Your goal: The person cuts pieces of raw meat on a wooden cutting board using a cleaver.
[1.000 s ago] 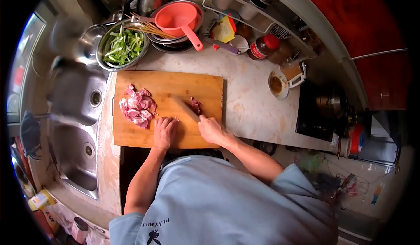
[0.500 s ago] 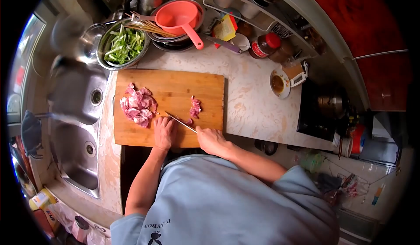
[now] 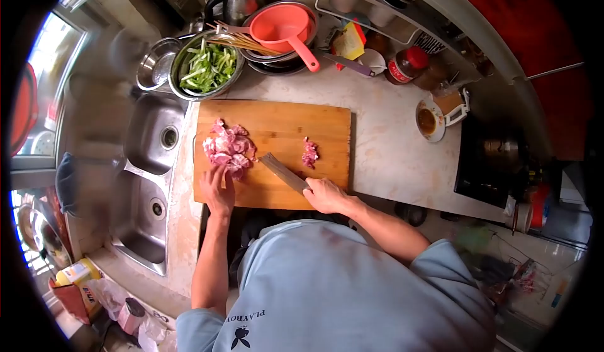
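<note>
Head view. The left hand has moved from beside the knife to the large heap of meat on the left part of the cutting board; its fingers are slightly spread, and whether they grip a piece cannot be told. The right hand is closed round the knife's handle, the blade slanting over the board's middle. The shift suggests an interval between cuts. The heap shows loose, uneven pink chunks with pale fat; a smaller, finer pile of meat lies on the board's right part.
</note>
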The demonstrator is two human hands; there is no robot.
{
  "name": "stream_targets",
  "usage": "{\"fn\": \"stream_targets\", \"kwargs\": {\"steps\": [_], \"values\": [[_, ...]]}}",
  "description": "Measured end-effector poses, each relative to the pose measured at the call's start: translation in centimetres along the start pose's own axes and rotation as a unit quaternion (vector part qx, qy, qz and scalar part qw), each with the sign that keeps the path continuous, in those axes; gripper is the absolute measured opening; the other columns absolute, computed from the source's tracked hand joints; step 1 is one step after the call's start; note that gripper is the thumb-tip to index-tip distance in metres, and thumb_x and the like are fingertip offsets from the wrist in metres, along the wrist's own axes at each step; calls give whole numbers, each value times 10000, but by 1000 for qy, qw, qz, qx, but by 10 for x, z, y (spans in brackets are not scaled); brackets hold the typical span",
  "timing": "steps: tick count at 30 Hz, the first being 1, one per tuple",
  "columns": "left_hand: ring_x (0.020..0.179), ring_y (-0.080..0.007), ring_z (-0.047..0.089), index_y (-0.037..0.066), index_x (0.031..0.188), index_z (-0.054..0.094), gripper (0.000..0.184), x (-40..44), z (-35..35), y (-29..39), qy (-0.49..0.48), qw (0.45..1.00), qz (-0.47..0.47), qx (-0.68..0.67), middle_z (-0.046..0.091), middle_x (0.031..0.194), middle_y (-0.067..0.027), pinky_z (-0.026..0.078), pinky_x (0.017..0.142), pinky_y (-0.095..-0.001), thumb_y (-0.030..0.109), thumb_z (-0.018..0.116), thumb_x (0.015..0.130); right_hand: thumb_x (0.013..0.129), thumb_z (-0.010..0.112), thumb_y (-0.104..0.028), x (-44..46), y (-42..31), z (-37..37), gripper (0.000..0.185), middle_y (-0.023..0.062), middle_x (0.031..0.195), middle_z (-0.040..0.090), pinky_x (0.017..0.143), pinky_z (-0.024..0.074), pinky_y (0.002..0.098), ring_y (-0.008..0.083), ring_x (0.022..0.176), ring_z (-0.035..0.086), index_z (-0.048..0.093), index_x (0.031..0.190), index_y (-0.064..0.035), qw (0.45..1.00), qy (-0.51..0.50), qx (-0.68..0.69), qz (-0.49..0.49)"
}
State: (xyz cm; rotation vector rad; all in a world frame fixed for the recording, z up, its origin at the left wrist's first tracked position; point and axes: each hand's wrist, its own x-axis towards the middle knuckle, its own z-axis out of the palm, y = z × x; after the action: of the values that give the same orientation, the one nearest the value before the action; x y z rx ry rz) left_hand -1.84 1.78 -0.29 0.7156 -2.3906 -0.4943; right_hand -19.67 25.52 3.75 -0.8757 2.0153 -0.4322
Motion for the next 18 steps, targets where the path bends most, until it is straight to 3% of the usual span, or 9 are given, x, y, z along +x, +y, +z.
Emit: {"fn": "stream_targets", "kwargs": {"steps": [3, 5, 6, 9, 11, 13, 14, 15, 18], "values": [[1006, -309, 595, 89, 1116, 683, 346, 16, -15, -9, -41, 999, -1, -2, 671, 1089, -103, 454, 845, -398, 9, 697, 780, 930, 526, -232, 7, 12, -5, 259, 305, 869, 650, 790, 501, 546, 466, 879, 644, 572, 922, 23, 998, 50, 41, -10], [1033, -315, 608, 62, 1139, 676, 385, 21, -23, -7, -154, 984, 74, 47, 678, 1117, -108, 465, 866, -405, 11, 717, 760, 926, 542, -242, 7, 19, -15, 261, 303, 865, 650, 776, 504, 543, 455, 872, 647, 578, 902, 16, 997, 58, 44, -2], [1033, -315, 608, 62, 1139, 676, 385, 21, -24, -7, -155, 984, 76, 48, 678, 1117, -108, 465, 866, -405, 11, 717, 760, 927, 543, -240, 5, 21, -18, 259, 302, 861, 649, 771, 503, 547, 458, 871, 645, 574, 906, 16, 995, 101, 26, -1], [982, -286, 591, 101, 1030, 693, 256, 20, -16, -6, -226, 970, 40, 86, 665, 1025, -62, 431, 813, -414, 86, 695, 775, 936, 536, -226, -3, 15, -24, 248, 299, 843, 648, 759, 497, 565, 483, 860, 632, 548, 921, 21, 985, 169, 12, 1], [974, -297, 583, 112, 944, 693, 189, 15, -9, -7, -212, 974, 20, 72, 654, 982, -63, 427, 785, -424, 100, 714, 757, 938, 532, -215, -11, 3, -25, 237, 304, 832, 643, 760, 490, 574, 504, 854, 622, 527, 927, 22, 985, 166, 37, -29], [929, -319, 587, 110, 903, 687, 173, 19, -7, 0, -188, 978, -67, 61, 649, 958, -77, 431, 758, -437, 103, 730, 735, 934, 546, -228, -11, 0, -12, 252, 305, 831, 639, 766, 477, 580, 508, 856, 615, 524, 913, 22, 987, 135, 72, -47], [831, -351, 612, 81, 885, 667, 149, 20, -11, 5, -164, 984, -72, 7, 666, 903, -113, 467, 717, -422, 71, 720, 746, 932, 551, -233, -9, 0, -4, 255, 300, 835, 640, 762, 478, 576, 504, 854, 616, 530, 905, 20, 990, 107, 72, -49], [711, -289, 638, 38, 910, 647, 121, 18, -10, 9, -162, 971, -150, -93, 678, 815, -112, 495, 672, -361, 58, 703, 804, 929, 555, -237, -7, 1, 3, 259, 296, 839, 642, 759, 480, 571, 500, 851, 617, 536, 896, 19, 993, 79, 73, -49], [737, -114, 618, -6, 912, 621, 122, 16, 2, 10, -157, 908, -258, -289, 687, 819, -66, 483, 655, -277, 97, 684, 905, 929, 560, -256, -6, 11, 6, 265, 284, 852, 650, 737, 491, 558, 478, 841, 631, 563, 883, 6, 994, 74, 60, -51]]}}
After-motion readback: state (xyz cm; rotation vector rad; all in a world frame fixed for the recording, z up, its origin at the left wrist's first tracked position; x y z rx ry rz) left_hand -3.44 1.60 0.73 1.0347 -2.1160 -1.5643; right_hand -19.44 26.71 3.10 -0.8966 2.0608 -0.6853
